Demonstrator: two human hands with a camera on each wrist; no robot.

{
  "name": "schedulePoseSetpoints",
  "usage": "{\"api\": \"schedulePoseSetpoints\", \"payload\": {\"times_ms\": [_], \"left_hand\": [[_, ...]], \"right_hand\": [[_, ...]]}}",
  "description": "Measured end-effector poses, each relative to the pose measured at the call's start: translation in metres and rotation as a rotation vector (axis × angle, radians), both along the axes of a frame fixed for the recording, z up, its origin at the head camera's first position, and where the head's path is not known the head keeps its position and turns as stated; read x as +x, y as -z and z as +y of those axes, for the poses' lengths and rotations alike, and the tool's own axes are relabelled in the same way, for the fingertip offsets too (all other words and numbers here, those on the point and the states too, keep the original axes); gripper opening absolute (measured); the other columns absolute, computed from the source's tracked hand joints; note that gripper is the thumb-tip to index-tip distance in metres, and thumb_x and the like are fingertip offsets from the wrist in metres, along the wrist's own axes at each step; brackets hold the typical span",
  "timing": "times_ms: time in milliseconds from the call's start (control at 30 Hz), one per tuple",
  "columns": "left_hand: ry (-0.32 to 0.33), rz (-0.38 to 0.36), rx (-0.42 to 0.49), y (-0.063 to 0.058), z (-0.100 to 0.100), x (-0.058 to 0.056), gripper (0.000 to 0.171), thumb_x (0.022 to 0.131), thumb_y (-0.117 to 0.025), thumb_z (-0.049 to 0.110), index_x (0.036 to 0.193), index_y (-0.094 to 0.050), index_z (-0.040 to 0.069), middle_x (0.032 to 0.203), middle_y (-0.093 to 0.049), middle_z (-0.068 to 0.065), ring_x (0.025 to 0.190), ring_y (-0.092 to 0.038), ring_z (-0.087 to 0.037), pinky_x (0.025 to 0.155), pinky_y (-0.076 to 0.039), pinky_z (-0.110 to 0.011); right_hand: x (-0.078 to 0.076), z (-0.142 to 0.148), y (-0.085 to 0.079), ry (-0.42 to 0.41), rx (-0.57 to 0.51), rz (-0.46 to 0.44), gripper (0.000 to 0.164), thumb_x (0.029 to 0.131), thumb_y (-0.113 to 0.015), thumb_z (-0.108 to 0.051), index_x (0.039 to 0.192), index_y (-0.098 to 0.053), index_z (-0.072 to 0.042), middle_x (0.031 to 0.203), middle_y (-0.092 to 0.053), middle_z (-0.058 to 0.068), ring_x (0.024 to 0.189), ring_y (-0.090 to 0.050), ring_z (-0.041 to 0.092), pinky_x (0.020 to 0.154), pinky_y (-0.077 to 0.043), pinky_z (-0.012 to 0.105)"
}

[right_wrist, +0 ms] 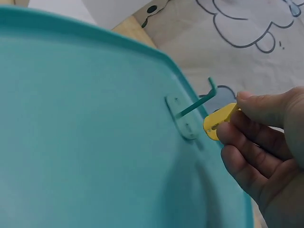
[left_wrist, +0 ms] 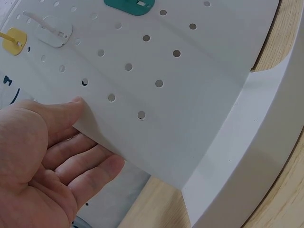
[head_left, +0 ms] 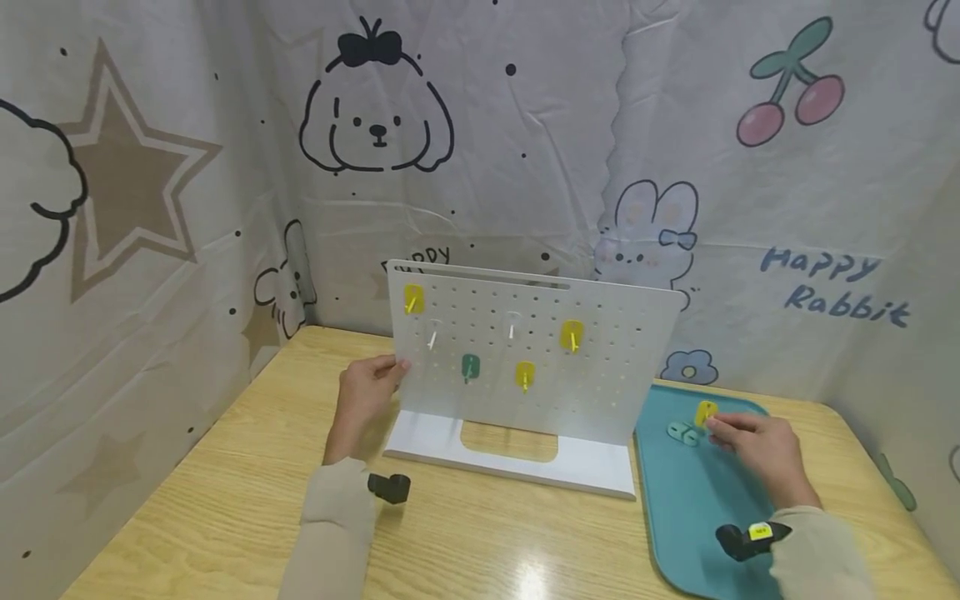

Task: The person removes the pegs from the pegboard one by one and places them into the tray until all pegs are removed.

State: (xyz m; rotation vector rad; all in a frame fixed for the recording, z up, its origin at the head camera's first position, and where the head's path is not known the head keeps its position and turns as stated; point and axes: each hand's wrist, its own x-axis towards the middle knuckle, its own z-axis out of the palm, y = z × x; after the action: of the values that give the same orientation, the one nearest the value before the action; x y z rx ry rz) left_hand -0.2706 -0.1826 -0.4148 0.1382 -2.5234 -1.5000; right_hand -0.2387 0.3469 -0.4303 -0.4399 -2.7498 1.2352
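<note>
A white pegboard (head_left: pixel 480 396) stands upright on its flat base. At its left edge my left hand (head_left: pixel 367 392) grips the board, thumb (left_wrist: pixel 78 107) on the front face and fingers behind. Over the teal tray (head_left: pixel 675 508) at right, my right hand (head_left: pixel 761 446) pinches a yellow hook (right_wrist: pixel 219 121) between thumb and fingers. Beside it on the tray lies a green hook (right_wrist: pixel 183 118), its bent arm pointing up. Yellow hooks (head_left: pixel 572 336), white hooks (head_left: pixel 512 326) and a green hook (head_left: pixel 470 367) are mounted on the pegboard.
The wooden table (head_left: pixel 247 475) carries the pegboard and tray, which sit side by side with a narrow gap. A printed cloth (head_left: pixel 510 150) hangs behind and along both sides. The base has a rounded cut-out at its middle.
</note>
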Motion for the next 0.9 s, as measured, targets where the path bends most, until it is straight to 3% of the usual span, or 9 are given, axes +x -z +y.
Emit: {"api": "schedulePoseSetpoints", "payload": {"times_ms": [67, 233, 400, 633, 900], "left_hand": [[-0.001, 0.001, -0.001, 0.0, 0.001, 0.0, 0.037, 0.101, -0.063, 0.028, 0.128, -0.067, 0.003, 0.119, -0.069, -0.016, 0.104, -0.069, -0.03, 0.086, -0.055, -0.044], [-0.008, -0.005, 0.001, -0.001, 0.002, 0.0, 0.036, 0.101, -0.063, 0.028, 0.128, -0.067, 0.004, 0.12, -0.069, -0.015, 0.104, -0.069, -0.03, 0.086, -0.055, -0.044], [-0.004, -0.004, 0.006, -0.001, 0.001, 0.001, 0.037, 0.101, -0.063, 0.028, 0.128, -0.066, 0.003, 0.119, -0.069, -0.016, 0.104, -0.069, -0.031, 0.087, -0.055, -0.045], [-0.002, 0.001, 0.025, -0.001, 0.0, 0.001, 0.037, 0.101, -0.063, 0.027, 0.128, -0.066, 0.003, 0.117, -0.07, -0.016, 0.103, -0.069, -0.031, 0.087, -0.055, -0.046], [0.003, 0.008, 0.017, -0.001, 0.001, 0.001, 0.037, 0.102, -0.062, 0.027, 0.129, -0.066, 0.002, 0.117, -0.07, -0.017, 0.103, -0.069, -0.032, 0.087, -0.055, -0.046]], "right_hand": [[-0.001, 0.002, 0.003, -0.006, 0.01, -0.015, 0.044, 0.096, -0.071, -0.028, 0.122, -0.067, 0.007, 0.108, -0.072, 0.019, 0.088, -0.07, 0.021, 0.065, -0.053, 0.03], [-0.002, 0.004, 0.008, -0.021, 0.016, -0.044, 0.047, 0.096, -0.07, -0.032, 0.124, -0.066, 0.006, 0.11, -0.071, 0.019, 0.089, -0.069, 0.021, 0.064, -0.051, 0.027], [0.0, 0.003, 0.005, -0.032, 0.033, -0.05, 0.05, 0.099, -0.066, -0.035, 0.126, -0.064, 0.007, 0.111, -0.07, 0.021, 0.094, -0.069, 0.029, 0.071, -0.055, 0.037], [0.009, -0.005, -0.015, -0.031, 0.044, -0.049, 0.067, 0.1, -0.057, -0.05, 0.133, -0.057, 0.009, 0.112, -0.069, 0.025, 0.104, -0.063, 0.041, 0.085, -0.049, 0.055], [0.021, -0.016, -0.033, -0.043, 0.005, -0.015, 0.074, 0.098, -0.056, -0.056, 0.134, -0.056, 0.009, 0.117, -0.067, 0.024, 0.109, -0.062, 0.041, 0.092, -0.048, 0.058]]}}
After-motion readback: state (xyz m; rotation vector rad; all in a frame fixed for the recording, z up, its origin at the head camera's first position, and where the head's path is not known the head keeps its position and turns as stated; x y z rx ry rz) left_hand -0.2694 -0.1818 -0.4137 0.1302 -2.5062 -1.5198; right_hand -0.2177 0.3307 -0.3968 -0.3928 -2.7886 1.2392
